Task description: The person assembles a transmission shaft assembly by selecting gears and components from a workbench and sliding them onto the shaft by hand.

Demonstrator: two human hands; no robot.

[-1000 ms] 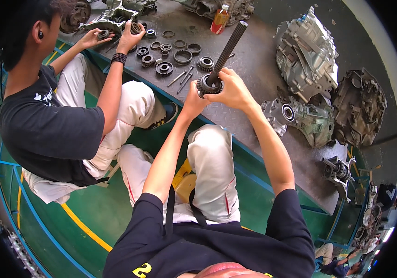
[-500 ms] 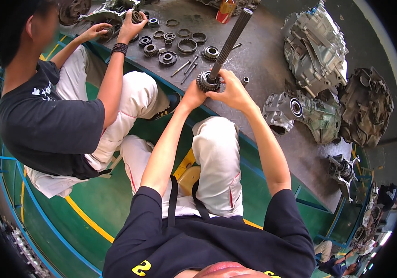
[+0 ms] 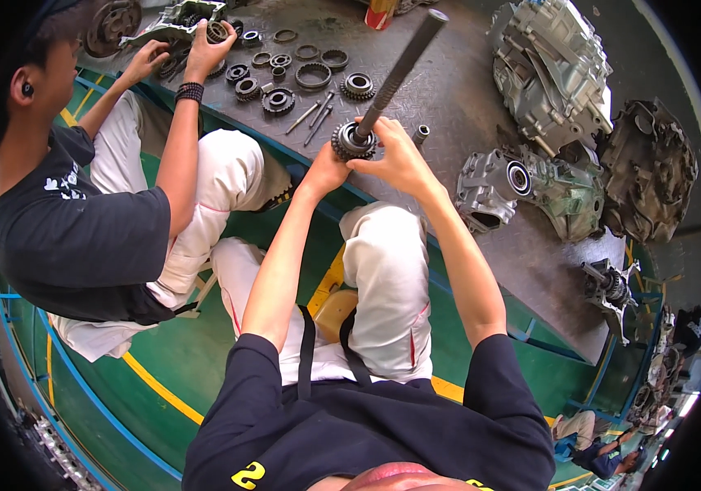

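I hold a long dark splined shaft (image 3: 399,75) over the bench's front edge, its free end tilted up and to the right. A toothed gear (image 3: 354,141) surrounds its lower end. My left hand (image 3: 326,170) is closed around the gear's left side and underside. My right hand (image 3: 399,160) curls in from the right, fingers on the far side by the shaft and thumb at the gear's near rim. The shaft's bottom end is hidden in the gear and hands. Beyond my hands lie a loose gear (image 3: 358,86) and a small cylindrical piece (image 3: 422,134).
The metal bench (image 3: 530,282) carries several rings and gears, including a large ring (image 3: 313,77), plus slim rods (image 3: 319,117). Gearbox housings (image 3: 552,78) stand to the right. At my left a co-worker (image 3: 80,237) sits close, holding a ring-shaped gear (image 3: 216,32).
The view has shifted slightly, so the bench parts sit further left in it. My hands keep their hold on the gear and shaft; the shaft leans a little more to the right.
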